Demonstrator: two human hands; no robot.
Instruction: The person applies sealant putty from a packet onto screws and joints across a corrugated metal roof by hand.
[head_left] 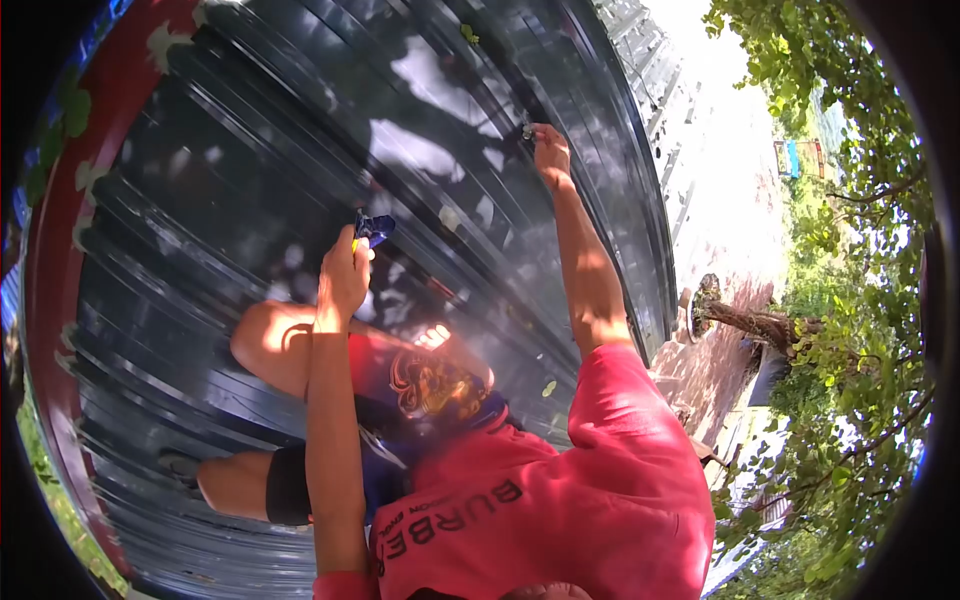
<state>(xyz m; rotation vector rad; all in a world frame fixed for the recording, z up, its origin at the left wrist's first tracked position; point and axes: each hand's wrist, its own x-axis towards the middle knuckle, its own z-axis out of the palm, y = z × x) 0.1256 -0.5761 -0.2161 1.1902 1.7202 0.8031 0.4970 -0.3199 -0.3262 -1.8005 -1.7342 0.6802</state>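
Observation:
My left hand (pixel 345 278) is closed around a dark blue object (pixel 376 229) with a bit of yellow by the thumb. Its exact kind is not clear. It is held above a dark ribbed metal roof sheet (pixel 230 165), left of the middle of the view. Farther out and to the right, my right hand (pixel 551 155) reaches with the arm nearly straight. Its fingertips pinch a small pale object (pixel 528 131) close to a raised rib of the sheet. That object is too small to name.
A red border strip (pixel 60 240) runs along the sheet's left side. Beyond the right edge lie bright pale roofing (pixel 650 70) and a tree trunk (pixel 755 322) with leafy branches (pixel 850 350). My bent knee (pixel 268 345) rests over the sheet. Small leaves (pixel 469 34) lie on it.

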